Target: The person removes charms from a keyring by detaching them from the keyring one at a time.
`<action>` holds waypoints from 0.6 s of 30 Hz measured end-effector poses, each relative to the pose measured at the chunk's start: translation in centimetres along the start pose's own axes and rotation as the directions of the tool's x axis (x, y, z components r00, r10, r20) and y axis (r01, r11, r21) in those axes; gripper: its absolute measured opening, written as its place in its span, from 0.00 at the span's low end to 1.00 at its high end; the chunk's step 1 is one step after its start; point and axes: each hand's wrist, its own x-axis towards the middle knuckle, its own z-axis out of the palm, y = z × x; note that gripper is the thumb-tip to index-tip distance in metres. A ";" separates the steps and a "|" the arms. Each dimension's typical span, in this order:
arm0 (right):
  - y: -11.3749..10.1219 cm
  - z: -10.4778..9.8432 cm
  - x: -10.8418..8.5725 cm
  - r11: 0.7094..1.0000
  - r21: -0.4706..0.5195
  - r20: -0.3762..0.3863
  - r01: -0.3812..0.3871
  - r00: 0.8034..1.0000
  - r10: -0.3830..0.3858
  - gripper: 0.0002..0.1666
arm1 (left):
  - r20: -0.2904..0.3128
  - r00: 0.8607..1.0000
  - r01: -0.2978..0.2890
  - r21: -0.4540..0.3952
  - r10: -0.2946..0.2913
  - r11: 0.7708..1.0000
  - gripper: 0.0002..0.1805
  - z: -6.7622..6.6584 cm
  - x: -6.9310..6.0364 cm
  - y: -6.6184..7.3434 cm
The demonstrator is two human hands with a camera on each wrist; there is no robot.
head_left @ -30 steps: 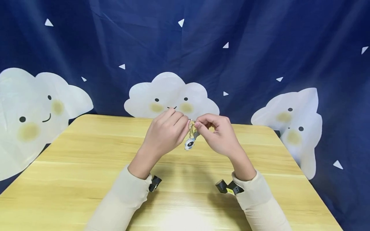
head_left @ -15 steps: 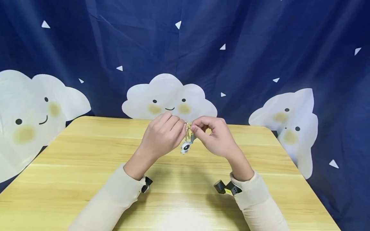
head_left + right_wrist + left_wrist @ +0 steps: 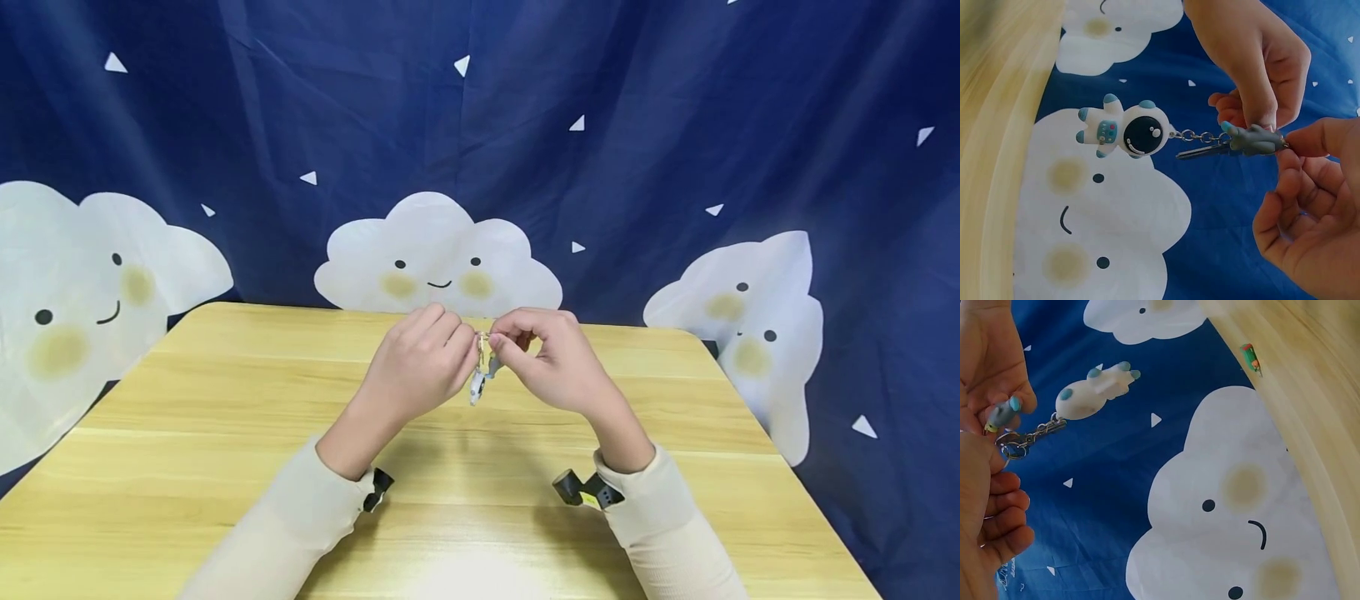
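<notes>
White, one astronaut (image 3: 1129, 128) points lengthwise, feet leading, toward nine o'clock in right-wrist view, like one key (image 3: 1202, 152); left grip (image 3: 420, 358) pinches one ring (image 3: 1014, 450), right grip (image 3: 553, 360) one grey figure (image 3: 1252, 140).

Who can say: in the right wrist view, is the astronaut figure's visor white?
No, the astronaut figure has a black visor with small white marks.

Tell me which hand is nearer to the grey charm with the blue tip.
Right. The right hand pinches at one end of the grey charm; the left hand is farther off, to its left in the head view, apparently gripping the key ring.
</notes>
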 end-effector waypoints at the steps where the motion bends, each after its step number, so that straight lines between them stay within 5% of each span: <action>1: 0.0 0.0 0.0 1.000 -0.001 0.000 0.002 1.000 -0.002 0.08 | 0.009 1.000 -0.001 0.002 0.001 1.000 0.17 0.0 -0.1 0.0; 18: -0.1 0.4 0.1 1.000 -0.024 -0.015 -0.006 1.000 0.006 0.08 | 0.040 0.999 0.006 -0.039 -0.004 0.999 0.14 -0.7 -0.3 -0.2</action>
